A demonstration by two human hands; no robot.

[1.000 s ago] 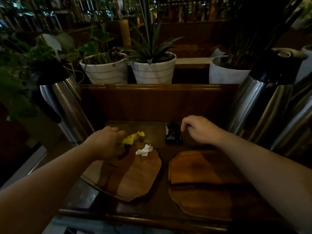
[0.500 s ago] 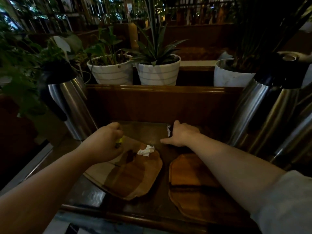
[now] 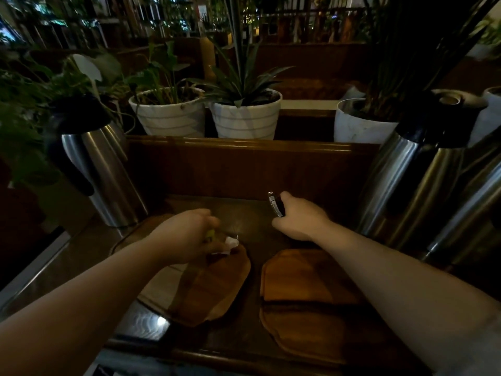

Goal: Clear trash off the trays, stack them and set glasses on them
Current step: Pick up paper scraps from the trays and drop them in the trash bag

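Observation:
Two wooden trays lie side by side on a dark wooden counter: the left tray (image 3: 211,291) and the right tray (image 3: 303,289). My left hand (image 3: 187,234) hovers over the far end of the left tray, closed around a yellow wrapper (image 3: 210,234), its fingers touching a crumpled white paper (image 3: 230,242). Beyond the right tray, my right hand (image 3: 298,218) holds a dark shiny packet (image 3: 276,206) lifted above the counter. The right tray's surface is bare. No glasses are in view.
A steel thermos jug (image 3: 100,169) stands at the left, and two more steel jugs (image 3: 423,180) crowd the right side. A raised wooden ledge (image 3: 244,145) backs the counter, with white plant pots (image 3: 244,118) behind it.
My right hand has closed on the dark packet and lifted it off the counter. My left hand, the yellow wrapper inside it, has moved right onto the white paper.

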